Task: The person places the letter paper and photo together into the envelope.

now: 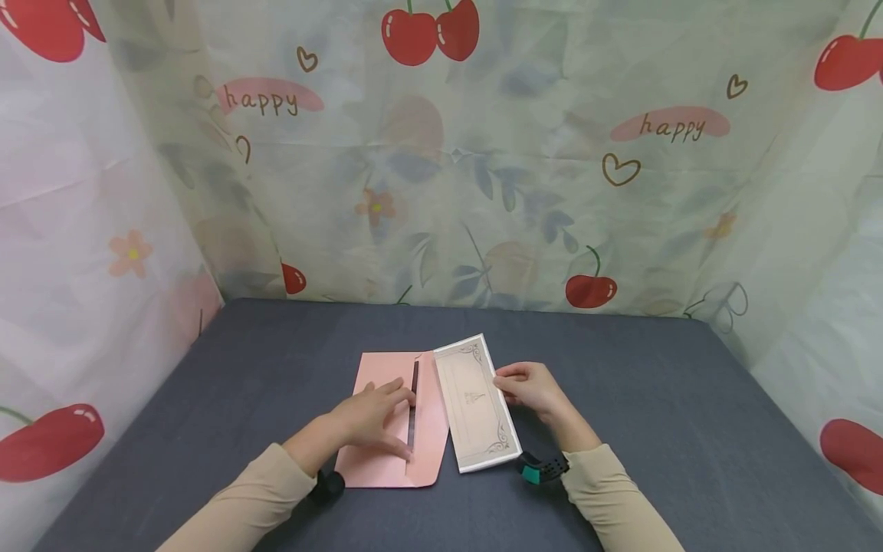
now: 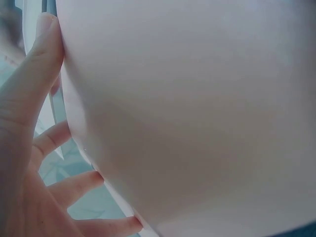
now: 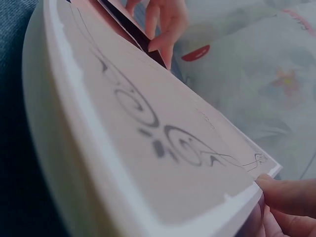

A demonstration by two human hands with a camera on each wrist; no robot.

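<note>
A pink envelope [image 1: 431, 429] lies on the dark cloth, with a dark slit-like opening [image 1: 412, 428] running along its length. The left hand [image 1: 372, 418] rests over the envelope with spread fingers, thumb and fingertips touching the edge of the opening; in the left wrist view this hand [image 2: 29, 143] touches the edge of a large pink panel [image 2: 197, 108]. Right of it, a thick white-edged card or booklet [image 1: 476, 406] with scroll corner patterns is tilted, its upper left corner at the envelope. The right hand [image 1: 534, 391] pinches its right edge, thumb on top in the right wrist view [image 3: 291, 202].
Dark grey cloth [image 1: 655, 399] covers the table around the items. A printed curtain [image 1: 448, 192] with cherries and flowers stands behind and at both sides. A black strap with a green part [image 1: 531, 474] is on the right wrist, and a black object [image 1: 327, 486] is by the left wrist.
</note>
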